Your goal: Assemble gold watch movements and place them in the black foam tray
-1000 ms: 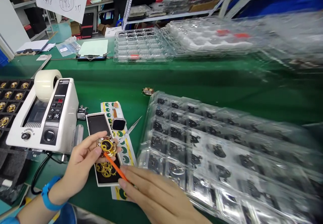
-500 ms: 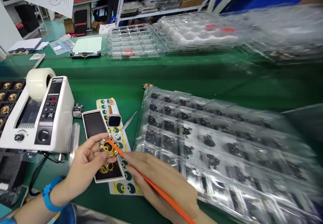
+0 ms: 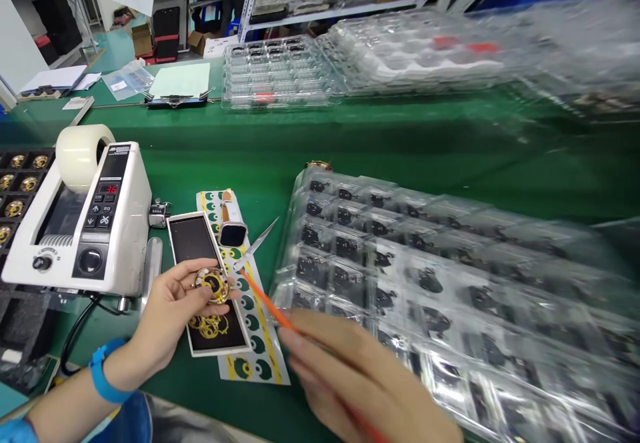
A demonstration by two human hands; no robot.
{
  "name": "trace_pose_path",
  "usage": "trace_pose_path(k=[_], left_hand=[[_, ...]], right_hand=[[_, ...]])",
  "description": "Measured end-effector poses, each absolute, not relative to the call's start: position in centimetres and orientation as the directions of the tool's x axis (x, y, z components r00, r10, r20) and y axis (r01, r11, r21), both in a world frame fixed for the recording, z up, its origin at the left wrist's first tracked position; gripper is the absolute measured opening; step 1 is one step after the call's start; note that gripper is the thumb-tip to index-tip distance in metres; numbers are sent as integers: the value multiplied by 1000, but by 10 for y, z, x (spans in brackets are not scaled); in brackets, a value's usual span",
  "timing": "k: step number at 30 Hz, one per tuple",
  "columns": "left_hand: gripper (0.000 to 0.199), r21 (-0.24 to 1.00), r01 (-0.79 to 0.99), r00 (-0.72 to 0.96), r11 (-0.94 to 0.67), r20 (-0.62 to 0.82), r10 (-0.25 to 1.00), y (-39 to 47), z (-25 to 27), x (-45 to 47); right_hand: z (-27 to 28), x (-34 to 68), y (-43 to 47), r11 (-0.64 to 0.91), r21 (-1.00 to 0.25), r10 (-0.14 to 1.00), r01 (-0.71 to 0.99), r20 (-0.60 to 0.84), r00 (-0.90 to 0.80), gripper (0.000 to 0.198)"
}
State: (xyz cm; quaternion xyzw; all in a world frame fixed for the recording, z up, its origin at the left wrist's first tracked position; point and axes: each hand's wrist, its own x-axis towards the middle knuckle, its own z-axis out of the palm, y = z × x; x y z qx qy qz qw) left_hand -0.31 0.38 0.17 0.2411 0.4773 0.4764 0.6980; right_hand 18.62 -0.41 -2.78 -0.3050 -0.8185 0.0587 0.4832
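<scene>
One gold disc part sits pinched in left hand fingertips over black card, w/ right hand closed on orange stick, tip just off disc at 3 o'clock; prob mid-job, many tray pockets filled.

Green table, two hands at a small gold part.

Left hand, blue wristband: fingers pinch a round gold-and-black disc above a black white-framed card bearing gold pieces. Right hand, blurred: grips an orange stick, tip near the disc, not clearly touching. Under the card's right edge: sticker strip with green and yellow dots; on it a square dark-faced watch and metal tweezers. Left: white tape dispenser with tape roll; beyond it a black tray of gold parts. Right: clear blister trays holding dark parts. Far side: further clear trays, clipboard with green sheet.
</scene>
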Motion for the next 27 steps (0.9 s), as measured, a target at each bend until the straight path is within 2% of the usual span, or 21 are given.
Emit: trace_pose_path(k=[4, 8, 11, 14, 17, 20, 24, 27], left_hand=[[29, 826, -388, 107, 408, -400, 910, 4, 4, -2], [25, 863, -315, 123, 395, -375, 919, 3, 3, -1], [22, 888, -258, 110, 381, -364, 925, 2, 2, -2], [22, 896, -247, 98, 368, -355, 930, 2, 2, 0], [22, 907, -263, 68, 329, -323, 944, 0, 3, 4], [24, 938, -209, 59, 276, -269, 961, -4, 1, 6], [35, 978, 16, 100, 207, -208, 973, -12, -7, 4], [46, 979, 119, 159, 168, -186, 970, -17, -13, 2]], right_hand=[[-20, 188, 0, 711, -599, 679, 368, 722, -133, 39], [-19, 183, 2, 688, -654, 707, 314, 701, -92, 33], [-19, 182, 2, 657, -659, 738, 367, 662, -132, 25], [-18, 178, 0, 657, -624, 739, 422, 644, -198, 27], [-19, 168, -1, 708, -512, 685, 486, 665, -298, 18], [-21, 158, -1, 703, -424, 664, 571, 678, -314, 12], [-24, 154, 4, 661, -475, 704, 582, 660, -261, 9], [-24, 153, 7, 626, -533, 745, 569, 625, -234, 8]])
